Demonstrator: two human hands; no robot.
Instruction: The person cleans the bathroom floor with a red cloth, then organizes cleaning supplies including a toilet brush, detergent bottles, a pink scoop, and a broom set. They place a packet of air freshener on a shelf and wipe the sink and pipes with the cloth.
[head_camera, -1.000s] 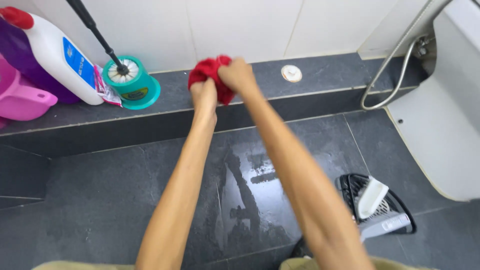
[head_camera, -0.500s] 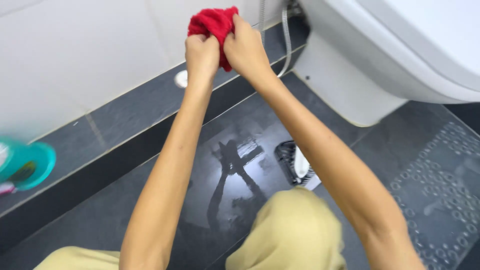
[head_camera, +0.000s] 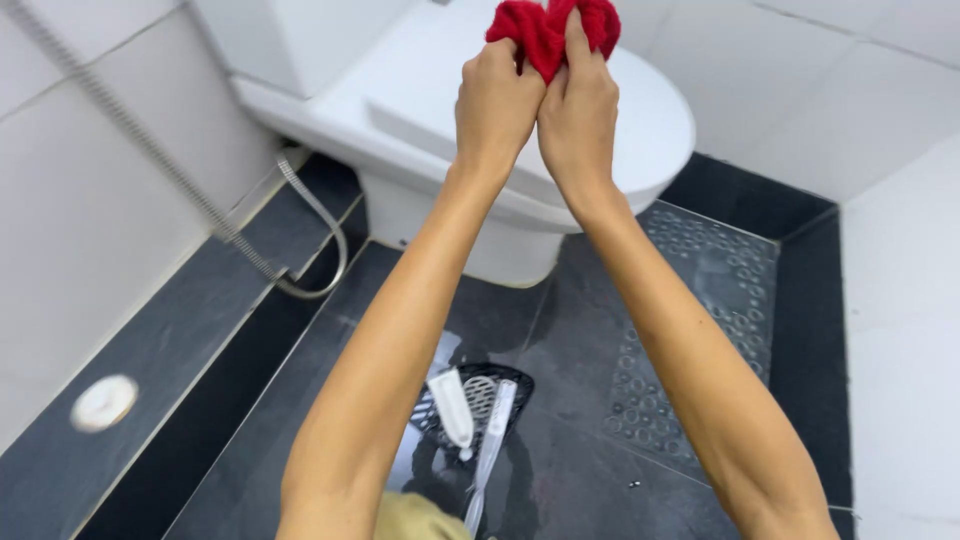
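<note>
Both my hands grip a bunched red cloth (head_camera: 548, 28) at the top of the head view, held out at arm's length. My left hand (head_camera: 496, 100) clutches the cloth's lower left part and my right hand (head_camera: 580, 110) presses against it, thumb up along the cloth. The cloth hangs above the closed white lid of a toilet (head_camera: 440, 110). My forearms stretch up from the bottom of the frame.
A metal hose (head_camera: 300, 215) curves down the left wall to the raised dark ledge. A round white drain cover (head_camera: 104, 402) sits on that ledge. A black dustpan with a white brush (head_camera: 470, 405) lies on the wet dark floor tiles. A dotted anti-slip mat (head_camera: 690, 330) lies right of the toilet.
The view has swung right from the ledge with the bottle and toilet brush to the toilet. My hands stayed shut on the red cloth, which is over the toilet lid in the current frame.
</note>
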